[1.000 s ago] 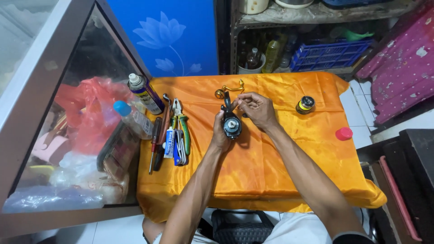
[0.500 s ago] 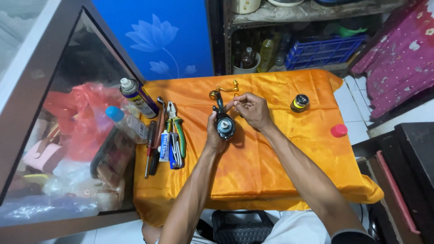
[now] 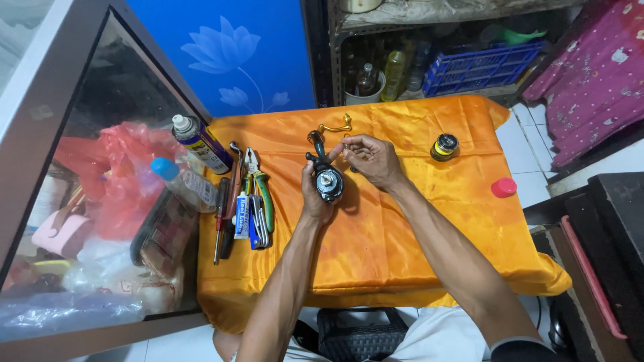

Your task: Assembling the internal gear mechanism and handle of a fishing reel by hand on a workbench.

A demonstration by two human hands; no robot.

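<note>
My left hand [image 3: 312, 196] grips a dark fishing reel body [image 3: 328, 183] from below, above the orange cloth [image 3: 376, 248] that covers a small table. My right hand [image 3: 371, 159] hovers just right of the reel's top, fingertips pinched together near it; whether they hold a small part I cannot tell. A gold crank handle [image 3: 333, 125] lies on the cloth behind the reel. A small black and yellow round part [image 3: 444, 147] stands to the right of my right hand.
Pliers, screwdrivers and small tubes [image 3: 243, 204] lie in a row at the cloth's left. A spray can [image 3: 199, 143] and a blue-capped bottle [image 3: 180, 179] lean at the left edge beside a glass cabinet [image 3: 80, 201]. A pink cap [image 3: 503, 187] sits on the floor at right.
My view has shifted slightly; both hands stay on the reel in nearly the same pose, with the right fingers still at its top.
</note>
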